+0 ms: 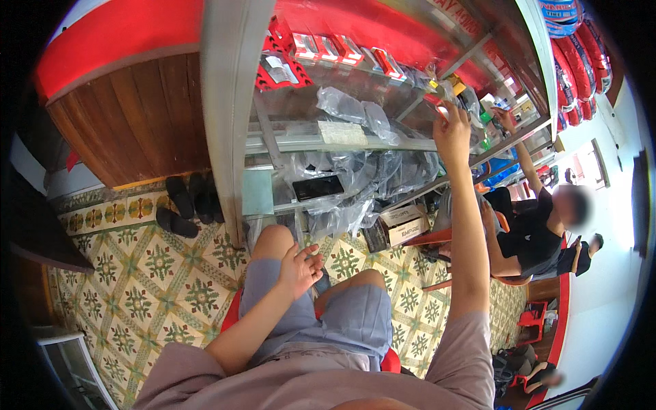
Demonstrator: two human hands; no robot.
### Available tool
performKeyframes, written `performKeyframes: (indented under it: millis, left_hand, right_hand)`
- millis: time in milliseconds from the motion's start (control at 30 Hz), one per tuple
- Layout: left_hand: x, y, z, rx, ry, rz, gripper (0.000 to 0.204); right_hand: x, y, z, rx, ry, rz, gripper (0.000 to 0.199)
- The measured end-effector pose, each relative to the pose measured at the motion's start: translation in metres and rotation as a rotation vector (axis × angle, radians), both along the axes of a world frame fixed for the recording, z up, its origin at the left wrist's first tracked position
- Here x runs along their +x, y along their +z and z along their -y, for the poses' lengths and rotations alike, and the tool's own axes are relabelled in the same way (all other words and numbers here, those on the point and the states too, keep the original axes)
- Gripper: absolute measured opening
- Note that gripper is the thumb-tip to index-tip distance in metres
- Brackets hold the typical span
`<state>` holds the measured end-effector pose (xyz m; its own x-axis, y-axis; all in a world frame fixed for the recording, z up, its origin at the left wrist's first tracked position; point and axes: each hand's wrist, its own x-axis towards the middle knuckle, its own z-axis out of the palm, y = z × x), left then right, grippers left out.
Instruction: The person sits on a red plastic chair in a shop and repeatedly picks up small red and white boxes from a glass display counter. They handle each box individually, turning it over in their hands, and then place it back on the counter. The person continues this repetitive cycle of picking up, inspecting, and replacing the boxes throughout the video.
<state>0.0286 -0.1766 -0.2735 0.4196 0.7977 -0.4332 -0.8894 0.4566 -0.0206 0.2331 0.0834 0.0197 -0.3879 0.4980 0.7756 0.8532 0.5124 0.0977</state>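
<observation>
I sit on a red stool (234,311) facing a metal shelf rack (294,140). My left hand (301,268) rests open on my left knee, holding nothing. My right hand (452,131) is raised to the upper shelf, its fingers at a small clear plastic packet (445,90) among the goods there; the grip itself is hard to make out. Crumpled clear plastic bags (355,109) lie on the shelf left of that hand. A dark flat phone-like slab (318,187) lies on the lower shelf among more plastic wrap.
Another person (536,229) sits at my right, one hand reaching to the same rack. Cardboard boxes (403,225) stand under the shelves. Black sandals (184,205) lie on the patterned tile floor (137,287). Red packets (321,51) line the top shelf.
</observation>
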Motion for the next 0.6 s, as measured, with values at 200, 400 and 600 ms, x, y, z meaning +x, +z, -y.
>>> performKeyframes:
  millis: [200,400,600]
  left_hand:
    - [-0.002,-0.004,-0.002,-0.032,0.029,-0.013,0.039]
    - [0.001,-0.009,-0.001,-0.083,0.028,-0.026,0.037]
    - [0.000,0.000,-0.001,-0.088,0.000,-0.056,0.034]
  right_hand:
    - [0.027,-0.033,-0.123,-0.315,-0.320,0.176,0.046]
    - [-0.060,-0.031,-0.155,-0.269,-0.300,0.111,0.069]
    - [-0.084,-0.027,-0.199,-0.383,-0.200,-0.016,0.060]
